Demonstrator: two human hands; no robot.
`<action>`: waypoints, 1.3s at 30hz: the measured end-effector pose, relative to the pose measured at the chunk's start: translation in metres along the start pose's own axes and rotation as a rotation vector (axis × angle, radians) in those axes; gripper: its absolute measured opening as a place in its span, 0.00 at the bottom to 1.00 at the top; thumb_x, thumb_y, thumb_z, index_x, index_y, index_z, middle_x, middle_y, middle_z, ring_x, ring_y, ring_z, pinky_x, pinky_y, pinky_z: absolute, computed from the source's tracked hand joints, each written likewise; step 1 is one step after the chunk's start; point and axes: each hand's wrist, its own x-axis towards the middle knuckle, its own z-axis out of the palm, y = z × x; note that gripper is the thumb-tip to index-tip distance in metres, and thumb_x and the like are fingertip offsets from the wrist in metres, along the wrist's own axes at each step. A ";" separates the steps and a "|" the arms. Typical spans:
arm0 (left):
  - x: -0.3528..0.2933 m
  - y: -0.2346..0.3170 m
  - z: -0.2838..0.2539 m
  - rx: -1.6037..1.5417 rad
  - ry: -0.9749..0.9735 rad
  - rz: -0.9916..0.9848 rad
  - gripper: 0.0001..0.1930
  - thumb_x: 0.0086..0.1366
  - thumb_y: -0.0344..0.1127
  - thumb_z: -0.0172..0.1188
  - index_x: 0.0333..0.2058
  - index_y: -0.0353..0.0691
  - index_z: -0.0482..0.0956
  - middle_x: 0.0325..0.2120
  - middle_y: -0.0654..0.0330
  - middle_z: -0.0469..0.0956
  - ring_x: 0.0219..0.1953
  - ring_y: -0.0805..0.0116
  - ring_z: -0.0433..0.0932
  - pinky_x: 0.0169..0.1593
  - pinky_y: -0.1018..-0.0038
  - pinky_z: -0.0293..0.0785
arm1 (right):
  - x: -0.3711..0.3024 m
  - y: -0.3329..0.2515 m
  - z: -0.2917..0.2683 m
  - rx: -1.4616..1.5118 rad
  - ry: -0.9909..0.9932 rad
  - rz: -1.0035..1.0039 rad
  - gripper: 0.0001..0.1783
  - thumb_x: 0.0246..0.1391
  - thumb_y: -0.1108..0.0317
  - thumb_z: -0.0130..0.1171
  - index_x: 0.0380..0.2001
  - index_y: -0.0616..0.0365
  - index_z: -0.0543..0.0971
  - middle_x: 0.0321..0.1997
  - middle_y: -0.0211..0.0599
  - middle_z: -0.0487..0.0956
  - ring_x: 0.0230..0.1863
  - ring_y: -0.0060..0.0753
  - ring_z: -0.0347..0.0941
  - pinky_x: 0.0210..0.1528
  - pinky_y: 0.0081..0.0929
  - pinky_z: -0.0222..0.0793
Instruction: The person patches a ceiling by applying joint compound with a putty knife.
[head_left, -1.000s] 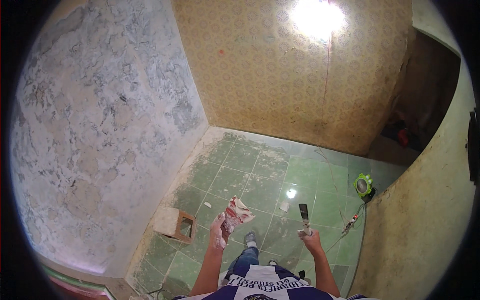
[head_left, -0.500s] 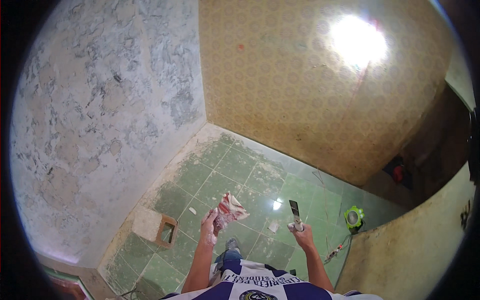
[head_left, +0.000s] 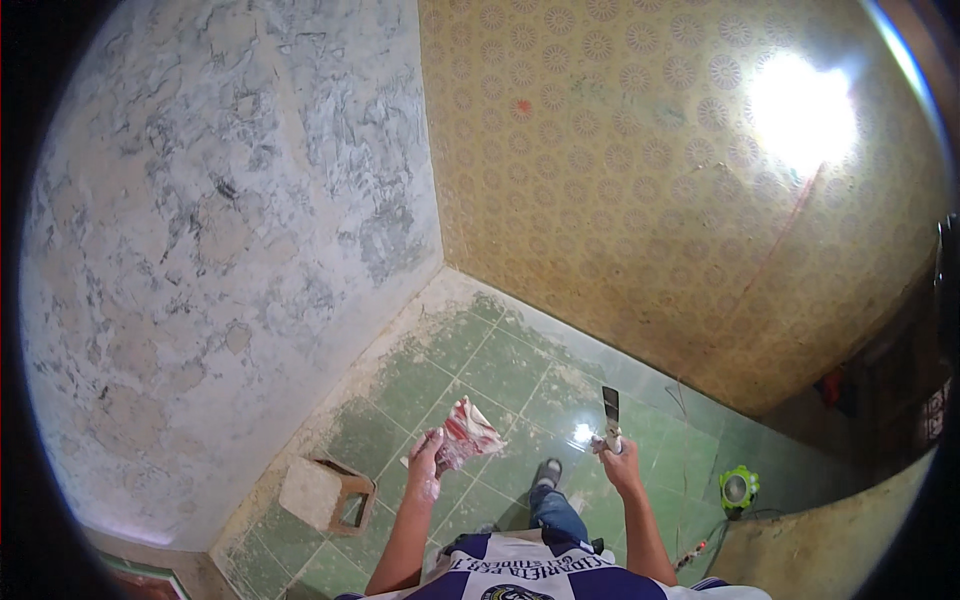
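Note:
My left hand [head_left: 426, 464], smeared with white paste up to the wrist, is closed on the edge of a crumpled red-and-white plastic bag [head_left: 470, 436]. White paste also coats the bag; whether more lies inside it I cannot tell. On the other side, my right hand [head_left: 620, 464] grips a putty knife [head_left: 611, 404] by its pale handle, the dark blade pointing up and away from me. White residue marks those fingers too. Both hands are apart from the walls. To the left stands a patchy grey-white wall [head_left: 230, 250], unevenly coated.
A yellow patterned wall [head_left: 620, 220] meets it at the corner, with a bright light on it. On the dusty green tile floor [head_left: 490, 365] sits a hollow box-like block [head_left: 345, 495] at left. A green round fan-like device [head_left: 738, 490] and thin wires lie at right.
My view has swung left, so walls and floor objects sit further right. My foot has stepped forward to the right. Both hands keep their hold on the bag and the putty knife.

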 end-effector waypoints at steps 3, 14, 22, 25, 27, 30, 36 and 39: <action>0.045 0.006 0.046 -0.006 0.017 0.013 0.09 0.64 0.39 0.60 0.41 0.43 0.77 0.31 0.66 0.80 0.28 0.76 0.80 0.26 0.79 0.78 | 0.072 0.011 -0.002 -0.075 -0.001 -0.024 0.09 0.54 0.67 0.60 0.31 0.62 0.83 0.24 0.27 0.78 0.23 0.17 0.68 0.25 0.20 0.62; 0.197 0.075 0.182 -0.131 0.099 0.241 0.08 0.64 0.38 0.61 0.39 0.43 0.78 0.31 0.65 0.80 0.29 0.74 0.81 0.28 0.78 0.78 | 0.360 -0.007 0.024 -0.077 -0.235 -0.066 0.13 0.49 0.70 0.63 0.38 0.64 0.82 0.26 0.27 0.79 0.24 0.15 0.68 0.26 0.18 0.62; 0.316 0.120 0.181 -0.214 0.250 0.299 0.08 0.65 0.36 0.59 0.41 0.42 0.79 0.37 0.60 0.80 0.38 0.68 0.80 0.40 0.68 0.79 | 0.531 -0.075 0.134 0.025 -0.345 -0.082 0.10 0.50 0.66 0.63 0.31 0.62 0.80 0.22 0.24 0.74 0.24 0.14 0.63 0.26 0.21 0.60; 0.382 0.144 0.180 -0.253 0.243 0.306 0.10 0.65 0.37 0.59 0.43 0.42 0.78 0.38 0.61 0.80 0.38 0.68 0.80 0.40 0.67 0.78 | 0.597 -0.087 0.184 0.012 -0.432 -0.155 0.09 0.53 0.70 0.58 0.36 0.63 0.80 0.25 0.24 0.77 0.25 0.15 0.68 0.27 0.19 0.65; 0.428 0.167 0.190 -0.283 0.238 0.303 0.11 0.65 0.38 0.60 0.44 0.42 0.77 0.38 0.61 0.80 0.38 0.68 0.80 0.39 0.68 0.78 | 0.636 -0.100 0.217 0.039 -0.463 -0.145 0.09 0.54 0.69 0.58 0.36 0.63 0.80 0.25 0.24 0.77 0.25 0.15 0.68 0.27 0.19 0.65; 0.493 0.230 0.212 -0.246 0.238 0.300 0.11 0.64 0.39 0.60 0.43 0.43 0.77 0.37 0.62 0.80 0.37 0.69 0.80 0.37 0.69 0.78 | 0.689 -0.144 0.265 -0.005 -0.522 -0.108 0.09 0.57 0.67 0.58 0.35 0.62 0.79 0.25 0.23 0.76 0.25 0.14 0.67 0.27 0.19 0.64; 0.598 0.318 0.259 -0.085 0.159 0.359 0.10 0.66 0.40 0.59 0.41 0.43 0.77 0.31 0.67 0.77 0.32 0.73 0.78 0.31 0.71 0.76 | 0.787 -0.218 0.343 0.040 -0.686 -0.165 0.07 0.56 0.69 0.56 0.35 0.61 0.78 0.22 0.21 0.72 0.25 0.14 0.64 0.26 0.20 0.60; 0.636 0.346 0.275 -0.076 0.141 0.393 0.10 0.67 0.39 0.58 0.42 0.41 0.77 0.29 0.66 0.76 0.30 0.73 0.78 0.31 0.72 0.77 | 0.842 -0.240 0.383 0.123 -0.761 -0.240 0.08 0.56 0.69 0.56 0.36 0.62 0.78 0.26 0.23 0.74 0.28 0.13 0.65 0.30 0.18 0.62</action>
